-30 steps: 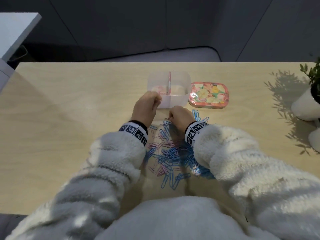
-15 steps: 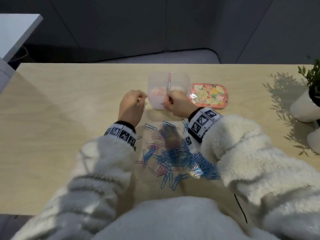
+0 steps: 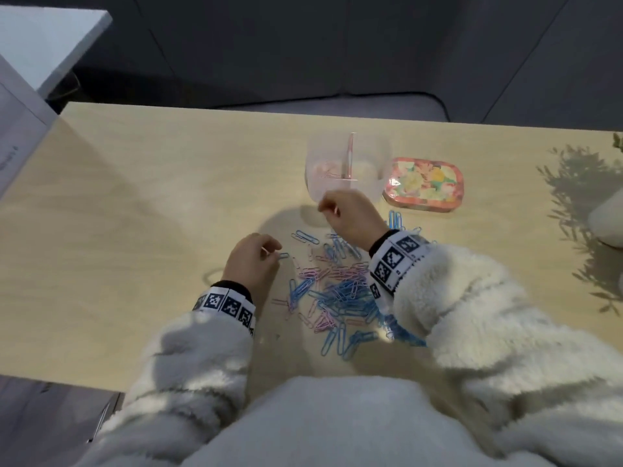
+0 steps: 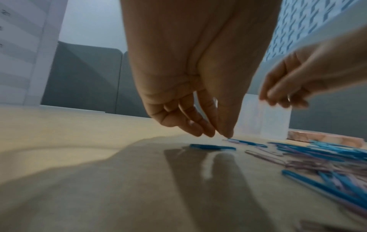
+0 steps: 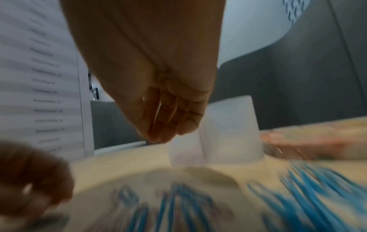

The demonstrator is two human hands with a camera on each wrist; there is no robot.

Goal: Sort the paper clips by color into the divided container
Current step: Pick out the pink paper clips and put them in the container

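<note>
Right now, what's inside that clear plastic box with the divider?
The clear box holds a few pink paper clips in its left half. The right half looks empty, though its cloudy wall and the right hand in front hide the near bottom.

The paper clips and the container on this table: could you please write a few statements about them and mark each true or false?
1. The loose paper clips on the table are blue and pink. True.
2. The divided container lies on its side. False: it stands upright with its opening up.
3. The floral tin sits to the right of the container. True.
4. The left hand is inside the container. False: it is down at the table by a blue clip, at the left edge of the pile.
5. The right hand is at the container's near side. True.
6. The left compartment holds blue clips. False: pink ones show there.
</note>
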